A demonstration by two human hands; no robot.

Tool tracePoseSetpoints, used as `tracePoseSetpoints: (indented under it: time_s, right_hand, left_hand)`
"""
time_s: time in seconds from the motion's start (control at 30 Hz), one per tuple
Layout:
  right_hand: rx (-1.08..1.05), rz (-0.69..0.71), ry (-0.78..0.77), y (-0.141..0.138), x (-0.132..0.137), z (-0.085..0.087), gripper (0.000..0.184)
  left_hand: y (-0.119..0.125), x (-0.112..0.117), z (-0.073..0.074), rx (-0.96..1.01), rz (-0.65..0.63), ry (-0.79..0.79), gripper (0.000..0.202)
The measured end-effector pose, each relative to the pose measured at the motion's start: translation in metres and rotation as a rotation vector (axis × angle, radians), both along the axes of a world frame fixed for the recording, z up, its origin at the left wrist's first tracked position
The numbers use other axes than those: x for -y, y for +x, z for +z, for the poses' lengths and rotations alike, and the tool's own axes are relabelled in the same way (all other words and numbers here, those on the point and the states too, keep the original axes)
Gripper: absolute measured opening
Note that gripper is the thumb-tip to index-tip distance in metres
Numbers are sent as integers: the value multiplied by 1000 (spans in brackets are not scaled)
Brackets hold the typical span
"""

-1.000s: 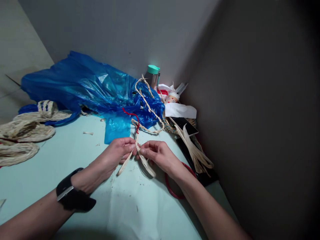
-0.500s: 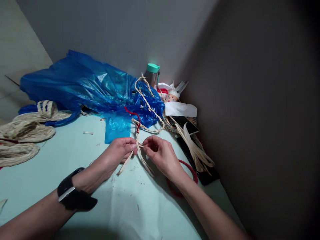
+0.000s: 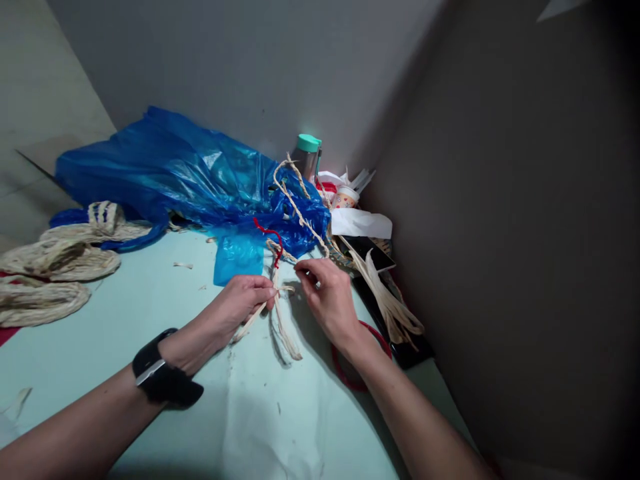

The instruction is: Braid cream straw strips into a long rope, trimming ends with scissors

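Observation:
Between thumb and fingers, my left hand pinches pale dried fibre strands where they cross, and their loose ends hang toward me. One short end sticks out to the right of the thumb. Above the pinch, a red cord is tied round the strands. A braided fibre rope loops away behind it over the blue plastic. My right hand is raised just right of the strands, apart from the short end, with thumb and fingertips together. Whether a thin strand is in that pinch is too small to see.
A large blue plastic bag lies along the back. Coiled fibre braids lie at left. To the right are loose fibre strips, a red ring, a dark tablet-like object, a paper cup and a bottle.
My right hand has moved up and right, away from the short strand end it was at. My left hand keeps its pinch. The view has shifted slightly.

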State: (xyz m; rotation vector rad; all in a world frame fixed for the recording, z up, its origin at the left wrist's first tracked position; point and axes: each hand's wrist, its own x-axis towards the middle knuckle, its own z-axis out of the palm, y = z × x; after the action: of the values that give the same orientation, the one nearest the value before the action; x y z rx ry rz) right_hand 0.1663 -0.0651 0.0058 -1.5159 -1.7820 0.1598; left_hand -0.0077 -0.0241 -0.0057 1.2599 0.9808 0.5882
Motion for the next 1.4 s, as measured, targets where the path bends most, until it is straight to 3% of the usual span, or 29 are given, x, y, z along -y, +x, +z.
tracePoseSetpoints:
  time_s: [0.1,0.23,0.33,0.4,0.53,0.63,0.77,0.87,1.1,1.4]
  right_hand:
    - [5,-58,-127,15,9,19,12]
    - [356,-166,-389,28,45,38,13]
    - [616,-303,-504,25,75,31,13]
    - [666,-331,-524,20,89,18,17]
    - [536,-375,-408,14,100,-4,25]
    - [179,-314,-334,15,103,-2,34]
    - [-459,-164,-488,17,105,13,47]
    - [-705,-62,-590,16,104,17,50]
    - [-431,94,-566,8,110,22,28]
    - [-75,43,-594,-2,95,32,30]
  left_hand:
    - [0,0,-2,-2,5,-15,18]
    - [-1,-1,-5,24,2,-23,18]
    - [-3,-2,-7,61,-7,-38,18]
    - [-3,-3,-8,80,-10,-56,18]
    - [-3,-3,-10,108,-11,-86,20]
    - [-3,-4,-10,127,-11,-100,21]
    - [-5,-4,-7,151,-24,-124,20]
    - [-5,-4,-5,157,-20,-145,20]
    - [-5,-2,-1,162,18,-184,14]
    - [-4,1,5,174,39,-223,13]
